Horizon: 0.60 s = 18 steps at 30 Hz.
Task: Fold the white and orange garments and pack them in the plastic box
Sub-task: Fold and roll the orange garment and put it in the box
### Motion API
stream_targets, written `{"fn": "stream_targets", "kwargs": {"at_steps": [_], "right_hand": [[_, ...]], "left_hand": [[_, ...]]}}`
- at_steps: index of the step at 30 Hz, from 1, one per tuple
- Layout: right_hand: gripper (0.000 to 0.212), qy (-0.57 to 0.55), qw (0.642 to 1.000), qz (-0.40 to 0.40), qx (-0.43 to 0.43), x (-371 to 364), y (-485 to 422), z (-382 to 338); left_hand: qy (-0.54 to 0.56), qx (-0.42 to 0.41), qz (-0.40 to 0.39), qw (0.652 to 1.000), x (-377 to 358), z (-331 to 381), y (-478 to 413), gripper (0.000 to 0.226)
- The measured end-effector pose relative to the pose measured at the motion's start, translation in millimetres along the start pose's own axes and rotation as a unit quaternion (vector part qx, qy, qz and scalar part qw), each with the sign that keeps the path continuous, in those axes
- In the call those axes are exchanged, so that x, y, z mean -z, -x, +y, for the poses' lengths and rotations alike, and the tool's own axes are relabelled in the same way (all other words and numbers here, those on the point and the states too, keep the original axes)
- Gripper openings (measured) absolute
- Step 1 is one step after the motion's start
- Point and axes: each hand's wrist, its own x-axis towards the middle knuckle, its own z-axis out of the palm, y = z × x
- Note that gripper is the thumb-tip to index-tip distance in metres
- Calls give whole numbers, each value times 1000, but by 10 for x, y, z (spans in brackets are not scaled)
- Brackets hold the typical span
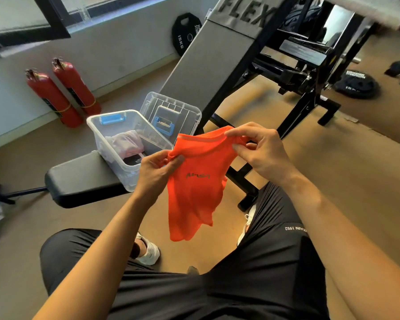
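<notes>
The person is sitting and is holding the orange garment point(194, 192) in the air with both hands, in front of the knees and just beside the box point(119, 167). The left hand point(157, 172) is pinching the upper left part of the cloth between the thumb and the curled fingers. The right hand point(261, 153) is pinching the upper right part in the same way, close to the grey band along the top edge. Between the two hands the top edge is stretching almost straight, and the rest of the garment is hanging down loose, with a small dark print facing the camera.

The clear box is standing open on the black bench point(79, 181), at its near end. The white garment point(125, 140) is lying inside it, bunched and not flat, with something dark under it that I cannot tell. The lid point(171, 109) with a blue handle is leaning upright behind the box. Two red extinguishers point(62, 93) are leaning against the wall at the left, and a black plate point(185, 33) is leaning against the wall further back. The person is wearing black shorts point(252, 285).
</notes>
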Motion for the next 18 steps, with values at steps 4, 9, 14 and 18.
{"fn": "stream_targets", "kwargs": {"at_steps": [4, 9, 14, 18], "right_hand": [[28, -1, 1000, -23, -6, -67, -17, 15], [30, 25, 1000, -9, -1, -104, -32, 4], [34, 45, 999, 22, -6, -154, -127, -25], [39, -15, 997, 30, -65, -213, -240, -79]], "left_hand": [[-68, 25, -16, 997, 5, -36, -59, 8], [-87, 6, 12, 996, 5, -35, -81, 5], [-139, -56, 46, 988, -80, -3, -95, 4], [-238, -129, 119, 955, -291, -26, 67, 12]]}}
